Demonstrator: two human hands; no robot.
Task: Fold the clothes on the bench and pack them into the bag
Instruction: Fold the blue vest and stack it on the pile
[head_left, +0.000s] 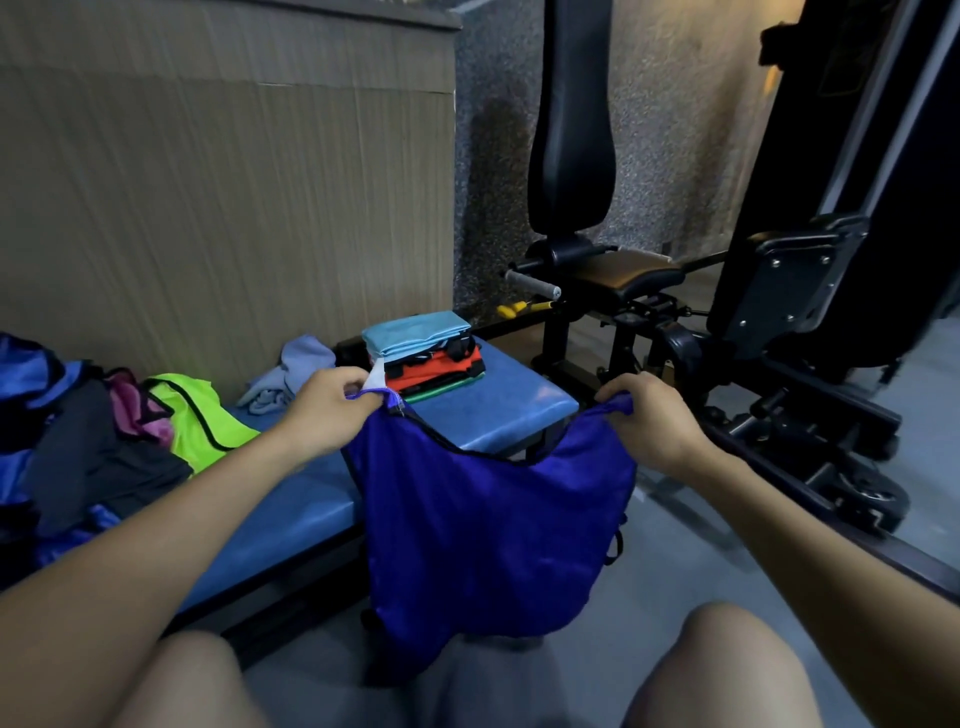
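Both hands were raised in front of the seated person, each pinching a top corner of a blue garment (488, 525). Left hand (327, 410) had its fingers curled round the left corner, beside a white label. Right hand (644, 421) gripped the right corner, bunched in the fist. The garment hung spread between them, its lower edge draped down past the front edge of the blue padded worktop (498, 415) toward the knees.

A folded stack (423, 356) sat on the worktop's far end: light blue on top, orange and green beneath. Unfolded clothes lay further left: a pale blue piece (291, 376), a neon-yellow vest (200, 415), and a dark heap (93, 457). Black gym equipment (675, 291) stood behind, to the right.
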